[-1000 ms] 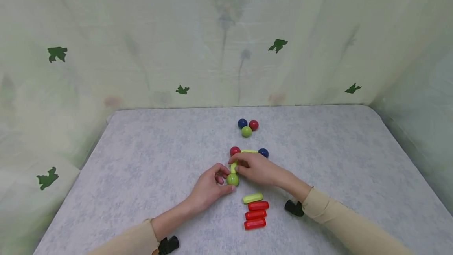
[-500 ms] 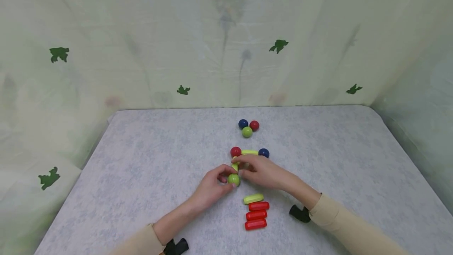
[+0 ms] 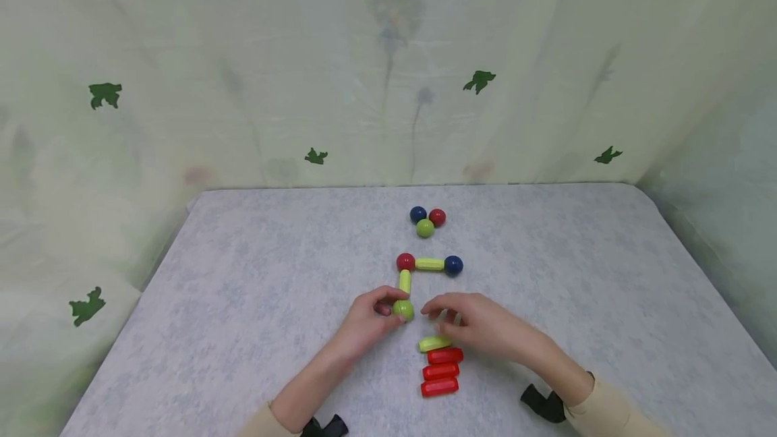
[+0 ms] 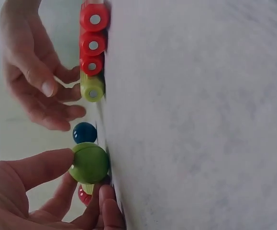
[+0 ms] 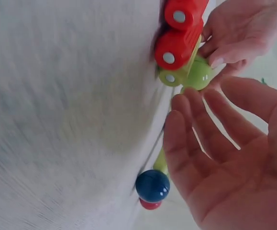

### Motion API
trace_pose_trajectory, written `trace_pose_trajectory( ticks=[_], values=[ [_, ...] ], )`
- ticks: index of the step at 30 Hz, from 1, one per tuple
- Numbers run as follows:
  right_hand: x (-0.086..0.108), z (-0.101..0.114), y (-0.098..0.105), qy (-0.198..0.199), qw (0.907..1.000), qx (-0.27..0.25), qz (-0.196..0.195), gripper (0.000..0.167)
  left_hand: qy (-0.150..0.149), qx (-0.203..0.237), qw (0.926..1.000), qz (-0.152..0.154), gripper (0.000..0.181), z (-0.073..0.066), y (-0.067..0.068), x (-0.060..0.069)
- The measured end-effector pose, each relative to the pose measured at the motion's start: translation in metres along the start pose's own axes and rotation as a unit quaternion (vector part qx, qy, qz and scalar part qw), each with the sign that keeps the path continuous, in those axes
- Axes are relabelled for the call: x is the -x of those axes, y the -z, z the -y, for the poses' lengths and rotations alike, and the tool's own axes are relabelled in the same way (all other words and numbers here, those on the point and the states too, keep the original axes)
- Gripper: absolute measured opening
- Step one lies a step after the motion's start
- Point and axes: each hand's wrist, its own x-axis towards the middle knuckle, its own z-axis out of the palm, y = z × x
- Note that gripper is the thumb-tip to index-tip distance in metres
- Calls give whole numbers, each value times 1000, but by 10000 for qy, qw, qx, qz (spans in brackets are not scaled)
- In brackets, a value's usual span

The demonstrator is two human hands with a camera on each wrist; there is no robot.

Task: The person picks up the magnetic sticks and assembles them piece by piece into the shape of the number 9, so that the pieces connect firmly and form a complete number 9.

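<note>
Head view: the left hand [image 3: 370, 319] pinches a green ball [image 3: 403, 310] at the worktop [image 3: 273, 255]; a yellow rod [image 3: 405, 280] extends at 12 o'clock. The right hand [image 3: 482, 324], fingers loosely bent, holds nothing beside a second yellow rod [image 3: 429, 344], between 4 and 5 o'clock from the ball. Left wrist view: red rods [image 4: 93, 45] lie at 12 o'clock. Right wrist view: blue ball [image 5: 152, 186] at 8 o'clock from the right hand.

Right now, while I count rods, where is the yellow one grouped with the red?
In the head view, the yellow rod lies just right of centre in the lower half, beyond the three red rods, beside the right hand.
</note>
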Motion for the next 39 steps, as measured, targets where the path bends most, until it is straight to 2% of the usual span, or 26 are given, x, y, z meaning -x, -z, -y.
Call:
trace_pose_trajectory(
  ticks=[5, 14, 27, 31, 39],
  values=[
    [4, -3, -5, -71, 9998, -61, 166, 28, -1, 82, 10000, 29, 32, 1, 1, 0],
    [2, -7, -10, -83, 9998, 111, 150, 27, -31, 227, 9997, 7, 33, 0, -2, 3],
    [-5, -3, -15, -465, 9981, 276, 279, 25, 65, 227, 9997, -13, 33, 1, -1, 1],
    [-4, -5, -14, -496, 9980, 376, 127, 24, 100, 244, 9997, -20, 34, 0, -1, 3],
    [-8, -14, -10, -73, 9983, 455, -343, 21, 145, 295, 9995, -8, 35, 0, -2, 2]
  ],
)
